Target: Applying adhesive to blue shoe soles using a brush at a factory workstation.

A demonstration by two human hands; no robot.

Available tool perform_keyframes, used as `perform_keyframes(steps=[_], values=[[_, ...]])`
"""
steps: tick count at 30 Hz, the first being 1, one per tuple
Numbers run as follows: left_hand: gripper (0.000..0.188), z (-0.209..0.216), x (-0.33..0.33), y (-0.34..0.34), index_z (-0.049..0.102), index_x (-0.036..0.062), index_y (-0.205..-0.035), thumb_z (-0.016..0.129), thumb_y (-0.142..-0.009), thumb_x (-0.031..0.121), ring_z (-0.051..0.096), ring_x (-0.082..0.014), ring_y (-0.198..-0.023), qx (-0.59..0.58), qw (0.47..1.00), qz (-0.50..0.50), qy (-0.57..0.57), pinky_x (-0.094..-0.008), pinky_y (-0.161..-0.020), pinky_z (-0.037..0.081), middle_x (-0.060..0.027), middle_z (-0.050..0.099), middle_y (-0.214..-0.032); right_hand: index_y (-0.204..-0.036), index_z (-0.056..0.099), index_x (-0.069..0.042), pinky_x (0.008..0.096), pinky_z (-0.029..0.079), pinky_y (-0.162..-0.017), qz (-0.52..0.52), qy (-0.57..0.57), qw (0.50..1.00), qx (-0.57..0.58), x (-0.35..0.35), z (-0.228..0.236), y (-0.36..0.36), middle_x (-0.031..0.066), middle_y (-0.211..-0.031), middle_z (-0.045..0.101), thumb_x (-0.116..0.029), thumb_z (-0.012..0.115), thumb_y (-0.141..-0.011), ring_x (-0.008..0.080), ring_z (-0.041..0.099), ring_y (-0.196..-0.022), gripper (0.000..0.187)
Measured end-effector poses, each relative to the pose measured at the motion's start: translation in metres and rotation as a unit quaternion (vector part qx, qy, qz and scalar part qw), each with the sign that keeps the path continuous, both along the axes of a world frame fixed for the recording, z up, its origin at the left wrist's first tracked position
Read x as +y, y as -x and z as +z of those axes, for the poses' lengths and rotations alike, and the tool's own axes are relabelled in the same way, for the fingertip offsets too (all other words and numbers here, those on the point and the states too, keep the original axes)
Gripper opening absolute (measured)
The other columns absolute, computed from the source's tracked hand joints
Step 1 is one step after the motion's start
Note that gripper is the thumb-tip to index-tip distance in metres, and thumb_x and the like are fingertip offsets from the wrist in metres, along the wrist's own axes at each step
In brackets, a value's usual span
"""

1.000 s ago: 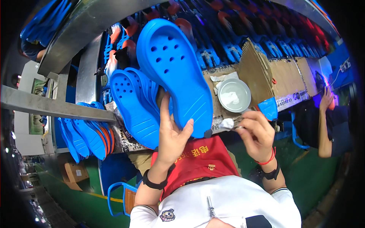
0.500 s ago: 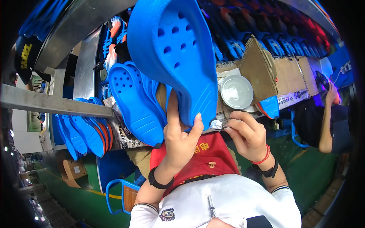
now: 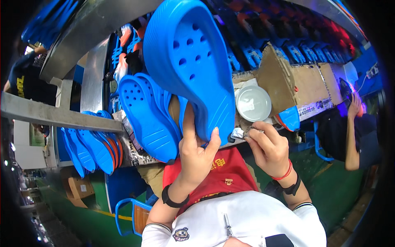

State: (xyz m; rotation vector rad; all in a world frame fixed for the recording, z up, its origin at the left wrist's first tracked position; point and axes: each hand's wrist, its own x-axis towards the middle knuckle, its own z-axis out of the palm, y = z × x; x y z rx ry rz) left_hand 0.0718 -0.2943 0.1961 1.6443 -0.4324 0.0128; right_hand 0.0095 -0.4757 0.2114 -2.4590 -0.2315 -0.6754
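Note:
A large blue foam shoe sole (image 3: 210,96) with several round holes at its wide end stands tilted up in front of me. My left hand (image 3: 197,152) is closed on its narrow lower end, thumb on the near side. My right hand (image 3: 269,148) pinches a small dark metal-looking piece with a white wad (image 3: 238,133) at its tip. The wad is just right of the sole's lower end; whether it touches, I cannot tell. Left of the held sole, a row of similar blue soles (image 3: 148,127) leans together, the front one black-tipped.
Beyond my right hand sit a white bowl (image 3: 254,103), an upright cardboard flap (image 3: 273,76) and a blue-orange sole piece (image 3: 289,118). A metal bar (image 3: 61,114) crosses the left side, above more stacked soles (image 3: 96,150). A co-worker's arm (image 3: 353,131) shows at right.
The view has tilted slightly. Both my hands keep their holds, and the white wad stays by the sole's lower end. At far left, a person's raised arm has come into view.

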Motion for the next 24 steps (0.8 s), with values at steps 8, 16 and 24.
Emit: perform_keyframes(steps=[8, 16, 24], values=[[0.072, 0.026, -0.033, 0.001, 0.017, -0.0011, -0.142, 0.062, -0.086, -0.003, 0.049, -0.0257, -0.120, 0.052, 0.996, -0.058, 0.050, -0.0371, -0.102, 0.041, -0.0227, 0.045, -0.132, -0.090, 0.065, -0.004, 0.0312, 0.051, -0.053, -0.118, -0.031, 0.990, -0.073, -0.040, 0.015, 0.027, 0.0132, -0.092, 0.063, 0.000, 0.072, -0.075, 0.0286, 0.064, -0.064, 0.017], [0.054, 0.142, -0.192, -0.070, 0.038, -0.0053, -0.121, 0.067, -0.088, 0.027, 0.058, -0.0216, -0.089, -0.023, 0.968, -0.249, 0.018, -0.0367, -0.080, 0.051, -0.0140, 0.056, -0.100, -0.088, 0.063, 0.004, 0.0213, 0.045, -0.049, -0.315, -0.114, 0.932, -0.141, -0.109, 0.025, 0.105, 0.0115, -0.093, 0.062, 0.005, 0.066, -0.082, 0.0114, 0.056, -0.062, 0.006], [0.052, 0.196, -0.266, -0.144, 0.039, -0.0047, -0.132, 0.064, -0.092, 0.019, 0.063, -0.0213, -0.088, -0.048, 0.919, -0.392, 0.005, -0.0310, -0.085, 0.054, -0.0179, 0.060, -0.112, -0.087, 0.063, 0.004, 0.0209, 0.042, -0.047, -0.242, -0.134, 0.956, -0.102, -0.107, 0.022, 0.103, 0.0114, -0.092, 0.062, 0.005, 0.066, -0.082, 0.0123, 0.056, -0.062, 0.007]])
